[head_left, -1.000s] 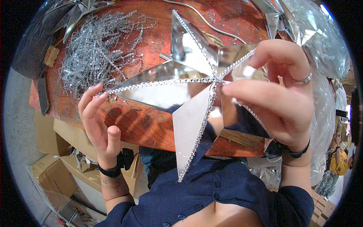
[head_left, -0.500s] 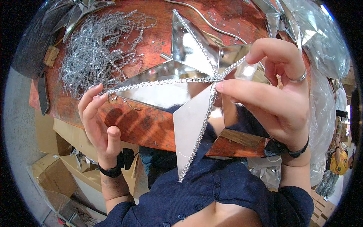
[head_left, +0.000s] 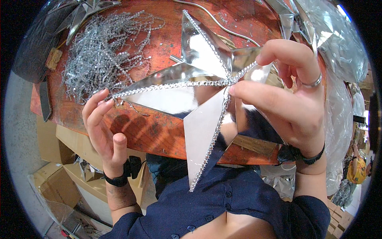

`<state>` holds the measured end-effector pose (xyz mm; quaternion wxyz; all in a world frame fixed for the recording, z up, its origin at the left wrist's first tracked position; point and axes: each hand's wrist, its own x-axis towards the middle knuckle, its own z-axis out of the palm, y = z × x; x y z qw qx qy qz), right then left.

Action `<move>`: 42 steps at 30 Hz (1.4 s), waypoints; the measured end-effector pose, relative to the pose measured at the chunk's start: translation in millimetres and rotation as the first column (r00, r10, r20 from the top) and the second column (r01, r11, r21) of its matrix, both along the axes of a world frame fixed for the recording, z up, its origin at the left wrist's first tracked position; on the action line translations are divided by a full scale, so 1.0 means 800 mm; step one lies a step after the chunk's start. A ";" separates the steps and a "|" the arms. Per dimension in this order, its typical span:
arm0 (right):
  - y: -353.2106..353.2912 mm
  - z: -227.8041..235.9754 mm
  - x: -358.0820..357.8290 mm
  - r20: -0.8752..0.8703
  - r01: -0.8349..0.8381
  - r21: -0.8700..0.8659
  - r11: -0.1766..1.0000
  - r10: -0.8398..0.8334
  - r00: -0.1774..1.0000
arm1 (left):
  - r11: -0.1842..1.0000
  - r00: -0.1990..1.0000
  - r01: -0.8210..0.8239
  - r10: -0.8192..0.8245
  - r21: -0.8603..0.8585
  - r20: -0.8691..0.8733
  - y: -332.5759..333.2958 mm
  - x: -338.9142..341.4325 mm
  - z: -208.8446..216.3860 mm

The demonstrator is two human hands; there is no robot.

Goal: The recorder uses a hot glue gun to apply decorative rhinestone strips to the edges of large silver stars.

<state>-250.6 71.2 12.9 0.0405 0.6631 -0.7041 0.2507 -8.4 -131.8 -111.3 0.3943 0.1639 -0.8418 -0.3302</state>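
You hold a mirrored star (head_left: 191, 95) up between your two hands, above the near edge of the red-brown table (head_left: 147, 135). Your left hand (head_left: 104, 127) has its fingers stretched out flat and together, their tips touching the end of the star's long left point; the thumb stands away from the star, so this hand props the point rather than closing on it. Your right hand (head_left: 290, 99) is pinched on the star at its centre: the thumb presses where the beaded ridges meet, and the forefinger curls over the upper right point from behind. A ring sits on one finger of that hand, and each wrist wears a dark band.

The star's faces are mirror-bright and each ridge carries a line of small silver beads (head_left: 171, 84). One point rises toward the far side of the table, one runs left to your fingertips, and one hangs down over your dark blue shirt (head_left: 223, 203).

On the table beyond your left hand lies a loose heap of silver bead strands (head_left: 99, 55), not in any container. More mirrored stars (head_left: 85, 10) lie at the far left corner, and others (head_left: 294, 20) at the far right beside clear plastic wrap (head_left: 342, 47). Under the table to your left stand brown cardboard boxes (head_left: 51, 183); what they hold cannot be made out.
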 end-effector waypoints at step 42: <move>0.090 -0.041 -0.007 0.880 -0.355 0.400 0.845 -0.462 -0.108 | 0.966 0.997 -0.022 0.041 0.256 -0.070 0.013 0.002 0.007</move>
